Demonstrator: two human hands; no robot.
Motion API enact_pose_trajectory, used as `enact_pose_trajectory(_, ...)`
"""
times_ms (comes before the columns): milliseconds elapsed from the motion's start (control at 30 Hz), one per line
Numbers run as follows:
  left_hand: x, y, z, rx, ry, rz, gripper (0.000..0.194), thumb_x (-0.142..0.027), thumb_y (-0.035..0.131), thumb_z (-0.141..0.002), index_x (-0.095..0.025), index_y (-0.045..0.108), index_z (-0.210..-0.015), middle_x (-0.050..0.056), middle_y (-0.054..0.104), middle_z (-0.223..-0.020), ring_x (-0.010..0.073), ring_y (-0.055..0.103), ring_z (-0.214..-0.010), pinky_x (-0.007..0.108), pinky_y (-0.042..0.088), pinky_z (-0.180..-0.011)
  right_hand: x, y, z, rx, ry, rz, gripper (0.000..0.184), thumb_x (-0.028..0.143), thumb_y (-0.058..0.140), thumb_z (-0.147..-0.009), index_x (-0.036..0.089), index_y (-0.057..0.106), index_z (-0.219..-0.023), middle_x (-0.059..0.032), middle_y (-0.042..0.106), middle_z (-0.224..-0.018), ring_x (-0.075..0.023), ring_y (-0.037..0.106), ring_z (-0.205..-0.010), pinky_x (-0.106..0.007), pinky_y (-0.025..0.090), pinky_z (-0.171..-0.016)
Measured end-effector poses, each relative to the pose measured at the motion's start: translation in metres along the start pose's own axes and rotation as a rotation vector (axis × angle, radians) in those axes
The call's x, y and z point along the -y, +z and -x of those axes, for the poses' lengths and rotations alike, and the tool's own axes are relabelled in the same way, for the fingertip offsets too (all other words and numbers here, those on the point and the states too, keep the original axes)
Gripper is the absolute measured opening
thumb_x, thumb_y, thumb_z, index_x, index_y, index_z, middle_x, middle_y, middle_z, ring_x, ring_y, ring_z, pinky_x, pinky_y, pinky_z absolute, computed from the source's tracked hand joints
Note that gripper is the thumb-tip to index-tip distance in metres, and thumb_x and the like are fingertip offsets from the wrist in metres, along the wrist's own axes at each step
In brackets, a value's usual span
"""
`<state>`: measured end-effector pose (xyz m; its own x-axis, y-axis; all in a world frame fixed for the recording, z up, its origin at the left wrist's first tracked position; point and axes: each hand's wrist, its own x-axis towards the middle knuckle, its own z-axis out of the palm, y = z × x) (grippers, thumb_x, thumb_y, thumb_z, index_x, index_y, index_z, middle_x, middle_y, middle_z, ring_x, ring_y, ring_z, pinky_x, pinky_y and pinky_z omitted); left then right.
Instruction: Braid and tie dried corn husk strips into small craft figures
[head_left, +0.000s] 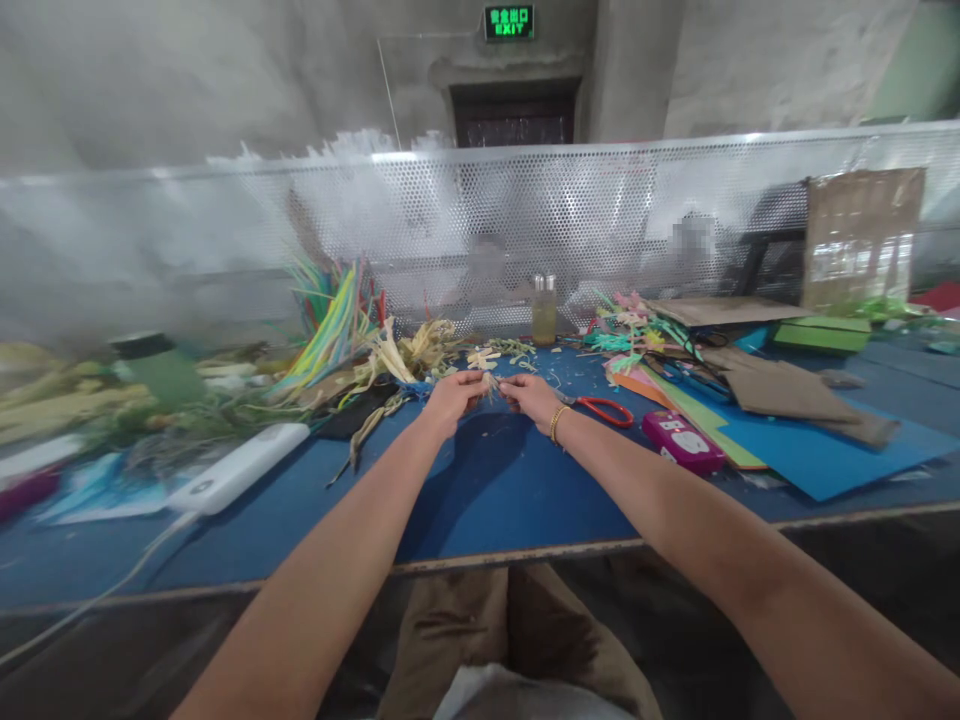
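My left hand [451, 400] and my right hand [534, 400] meet above the middle of the blue table. Between their fingertips is a small tuft of pale, straw-like strands [490, 386], pinched from both sides. Its exact make is too small to tell. Close to my right hand lies a pair of scissors [606, 411] with red handles, partly hidden by the wrist. Dried pale husk-like strips [409, 355] are heaped just beyond my left hand. Small pale scraps [484, 357] lie on the table behind both hands.
Bundled coloured strips [334, 325] stand at the back left, near a white power strip [240, 468]. A glass bottle [544, 312] stands before the perforated metal screen [480, 220]. At right lie a magenta box [682, 442], blue sheets [817, 450] and cardboard [787, 390].
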<state>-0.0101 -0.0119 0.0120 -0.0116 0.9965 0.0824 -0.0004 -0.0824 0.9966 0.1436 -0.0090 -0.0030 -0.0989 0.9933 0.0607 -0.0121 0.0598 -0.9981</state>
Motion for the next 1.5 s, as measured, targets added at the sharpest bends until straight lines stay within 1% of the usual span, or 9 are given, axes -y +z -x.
enact_pose_trajectory(133,0.0,0.001,0.003,0.03,0.029,-0.027,0.049,-0.028,0.081,-0.051,-0.013,0.067,-0.096,-0.001,0.062,-0.063,0.0074,0.048,-0.049,0.023,0.035,-0.05,0.002,0.001,0.003,0.065,-0.052,0.041,0.019,0.031,0.069,-0.07,0.016,0.064,-0.08,0.0011,0.061,-0.069,-0.0077,0.05,-0.059,-0.019,0.04,-0.055)
enact_pose_trajectory(300,-0.001,0.002,0.005,0.029,0.073,-0.086,0.044,-0.03,0.081,-0.052,-0.014,0.068,-0.091,-0.002,0.059,-0.057,0.0079,0.046,-0.048,0.023,0.034,-0.049,-0.001,0.0,0.002,0.092,-0.102,0.082,0.011,0.022,0.068,-0.068,0.015,0.06,-0.069,0.0052,0.054,-0.055,-0.0056,0.043,-0.05,-0.019,0.037,-0.054)
enact_pose_trajectory(467,-0.004,0.003,0.006,0.011,0.072,-0.108,0.038,-0.026,0.08,-0.054,-0.014,0.068,-0.087,-0.003,0.057,-0.053,0.0077,0.044,-0.047,0.023,0.033,-0.048,-0.001,0.001,-0.001,0.06,-0.053,0.044,0.007,0.016,0.063,-0.07,0.015,0.056,-0.067,0.0051,0.053,-0.055,-0.0057,0.044,-0.049,-0.019,0.038,-0.053)
enact_pose_trajectory(633,-0.003,0.004,0.007,0.054,0.071,-0.104,0.036,-0.024,0.08,-0.053,-0.015,0.067,-0.085,0.0,0.062,-0.062,0.0095,0.049,-0.052,0.024,0.035,-0.052,0.002,0.002,0.001,0.071,-0.047,-0.011,0.01,0.023,0.065,-0.07,0.016,0.059,-0.075,0.0044,0.056,-0.059,-0.0062,0.045,-0.05,-0.02,0.037,-0.052)
enact_pose_trajectory(800,-0.002,0.006,0.008,0.084,0.088,-0.142,0.033,-0.022,0.078,-0.054,-0.014,0.066,-0.084,0.001,0.063,-0.065,0.0098,0.051,-0.054,0.024,0.037,-0.053,0.0,0.001,0.001,0.081,-0.12,-0.017,0.015,0.027,0.068,-0.069,0.015,0.058,-0.071,0.0053,0.053,-0.054,-0.0059,0.041,-0.047,-0.02,0.033,-0.049)
enact_pose_trajectory(967,-0.006,0.005,0.01,0.09,0.076,-0.171,0.029,-0.023,0.075,-0.059,-0.014,0.068,-0.086,0.0,0.06,-0.06,0.0071,0.045,-0.048,0.022,0.033,-0.049,-0.005,0.002,-0.005,0.077,-0.079,0.013,0.012,0.024,0.063,-0.073,0.015,0.057,-0.069,0.0058,0.05,-0.052,-0.0054,0.041,-0.047,-0.019,0.036,-0.05)
enact_pose_trajectory(1133,-0.007,0.004,0.013,0.133,0.037,-0.157,0.03,-0.024,0.076,-0.058,-0.014,0.068,-0.085,0.001,0.062,-0.063,0.0083,0.048,-0.051,0.022,0.033,-0.049,-0.006,0.002,-0.007,0.044,-0.057,0.008,0.011,0.022,0.061,-0.073,0.015,0.057,-0.067,0.0051,0.05,-0.053,-0.0064,0.044,-0.049,-0.02,0.04,-0.053)
enact_pose_trajectory(1333,-0.004,0.006,0.01,0.115,0.057,-0.13,0.033,-0.019,0.071,-0.059,-0.014,0.068,-0.092,0.0,0.061,-0.064,0.008,0.049,-0.052,0.022,0.036,-0.053,-0.001,0.001,-0.001,0.092,-0.088,-0.013,0.015,0.025,0.067,-0.067,0.016,0.055,-0.065,0.0066,0.048,-0.05,-0.0063,0.042,-0.047,-0.02,0.036,-0.051)
enact_pose_trajectory(1500,-0.006,0.006,0.009,0.113,0.04,-0.158,0.031,-0.016,0.068,-0.06,-0.013,0.068,-0.092,0.0,0.059,-0.061,0.0069,0.046,-0.05,0.021,0.034,-0.05,0.0,0.002,-0.002,0.065,-0.038,-0.009,0.013,0.02,0.065,-0.066,0.016,0.054,-0.064,0.0073,0.046,-0.047,-0.0057,0.041,-0.046,-0.02,0.036,-0.05)
